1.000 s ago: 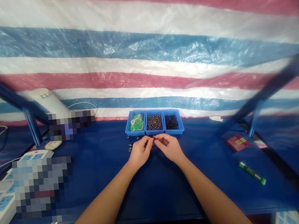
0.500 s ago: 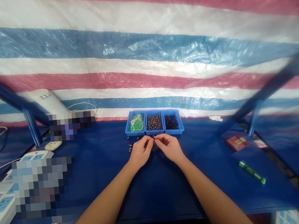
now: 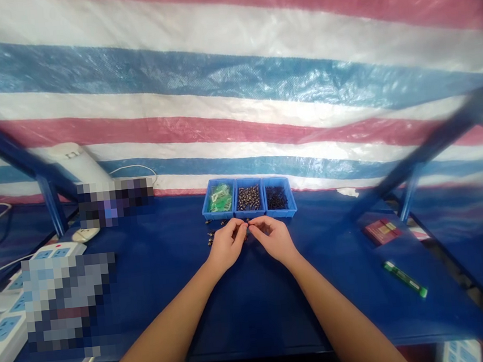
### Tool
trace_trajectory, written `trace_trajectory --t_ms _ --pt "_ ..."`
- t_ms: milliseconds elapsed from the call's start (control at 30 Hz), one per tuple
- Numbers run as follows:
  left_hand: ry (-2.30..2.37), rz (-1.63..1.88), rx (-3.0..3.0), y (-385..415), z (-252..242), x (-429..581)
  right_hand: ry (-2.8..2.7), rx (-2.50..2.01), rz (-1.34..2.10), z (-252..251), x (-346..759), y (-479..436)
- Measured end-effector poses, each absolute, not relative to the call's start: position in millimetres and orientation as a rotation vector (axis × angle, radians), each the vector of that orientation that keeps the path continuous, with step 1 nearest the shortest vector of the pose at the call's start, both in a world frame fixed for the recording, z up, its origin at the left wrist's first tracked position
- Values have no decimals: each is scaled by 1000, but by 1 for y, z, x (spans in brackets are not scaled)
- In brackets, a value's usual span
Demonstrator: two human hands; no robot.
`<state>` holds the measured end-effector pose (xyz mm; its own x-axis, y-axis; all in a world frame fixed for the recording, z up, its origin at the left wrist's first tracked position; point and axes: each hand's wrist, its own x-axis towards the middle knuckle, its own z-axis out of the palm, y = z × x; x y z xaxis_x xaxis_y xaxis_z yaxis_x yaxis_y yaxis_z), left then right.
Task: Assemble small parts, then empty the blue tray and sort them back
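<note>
My left hand (image 3: 229, 243) and my right hand (image 3: 273, 237) meet fingertip to fingertip over the blue table, just in front of three blue bins. Both are closed in a pinch; whatever sits between the fingertips is too small to name. Green and clear small pieces fill the left bin (image 3: 217, 199). The middle bin (image 3: 249, 198) contains many small brass-and-dark metal parts, and dark screw-like pieces lie in the right bin (image 3: 279, 197). Beside my left hand, several small metal parts (image 3: 210, 238) rest on the table, partly hidden by the hand.
White power strips (image 3: 7, 317) with cables lie at the left, near a white cylinder (image 3: 82, 168). To the right are a dark red box (image 3: 382, 231) and a green tube (image 3: 405, 279). Blue frame bars (image 3: 433, 134) slant up at both sides before a striped tarp (image 3: 232, 79).
Almost nothing differs. Both hands hold the same pinch at the same spot, and the view has shifted very slightly.
</note>
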<state>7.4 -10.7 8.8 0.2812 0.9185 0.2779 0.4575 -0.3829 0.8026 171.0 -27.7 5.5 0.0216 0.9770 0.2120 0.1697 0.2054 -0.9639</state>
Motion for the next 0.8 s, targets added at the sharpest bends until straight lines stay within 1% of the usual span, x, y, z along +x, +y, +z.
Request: trace_trajectory --t_ms 333,600,800 --pt "1216 1041 1947 -11 8 8 -1373 -1155 973 2 168 -28" --pt "1208 1055 1931 -12 9 9 -1405 -1205 894 9 171 -29" --pt "1232 1009 1939 -12 10 8 -1404 -1171 926 5 170 -29"
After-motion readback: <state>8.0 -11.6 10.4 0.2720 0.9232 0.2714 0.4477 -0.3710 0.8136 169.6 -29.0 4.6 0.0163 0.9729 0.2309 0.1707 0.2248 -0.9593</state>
